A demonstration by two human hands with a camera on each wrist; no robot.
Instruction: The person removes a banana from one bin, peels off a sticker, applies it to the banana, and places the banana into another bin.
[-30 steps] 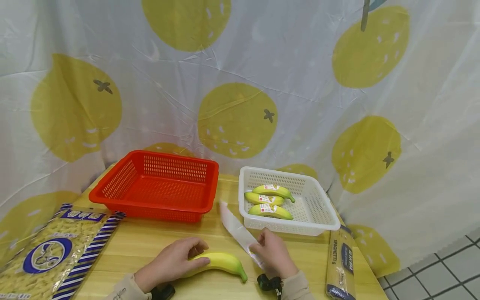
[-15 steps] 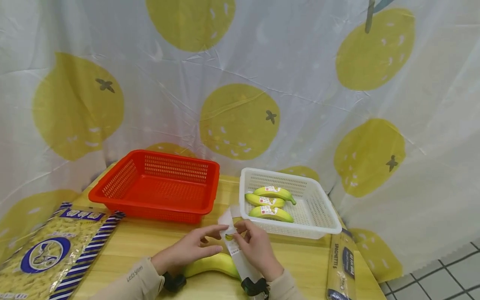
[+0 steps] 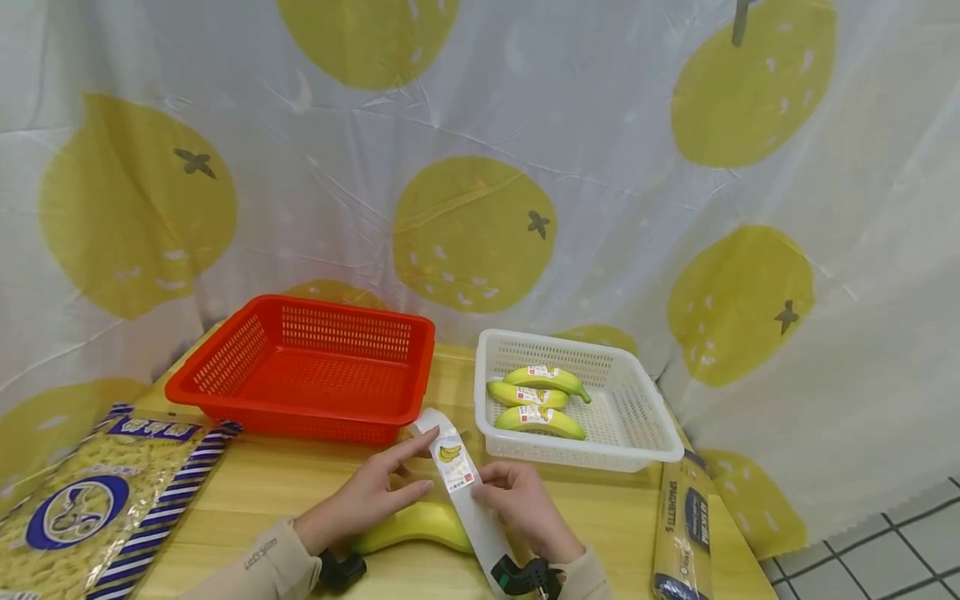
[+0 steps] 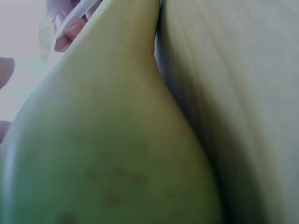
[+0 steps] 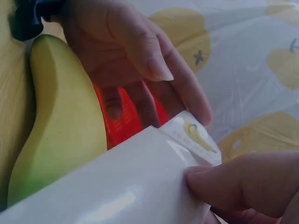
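A yellow-green banana [image 3: 408, 527] lies on the wooden table [image 3: 300, 492], under both hands. My right hand [image 3: 491, 487] pinches a white backing strip [image 3: 480, 525] and holds it up over the banana. A banana sticker [image 3: 452, 463] sits near the strip's top end. My left hand [image 3: 423, 465] has fairly straight fingers, and its index fingertip touches the strip's top by the sticker. In the right wrist view my thumb [image 5: 233, 186] presses the strip [image 5: 121, 186] just below the sticker [image 5: 194, 133], with the left hand [image 5: 131, 60] behind it. The banana [image 4: 107, 154] fills the left wrist view.
An empty red basket [image 3: 307, 367] stands at the back left. To its right, a white basket [image 3: 637, 417] holds three stickered bananas [image 3: 536, 398]. A pasta bag [image 3: 90, 500] lies at the left edge, a spaghetti pack [image 3: 678, 525] at the right edge. A lemon-print curtain hangs behind.
My left hand has left the banana and come up to the strip. The right hand has lifted the strip over the banana, and the sticker now faces the head camera.
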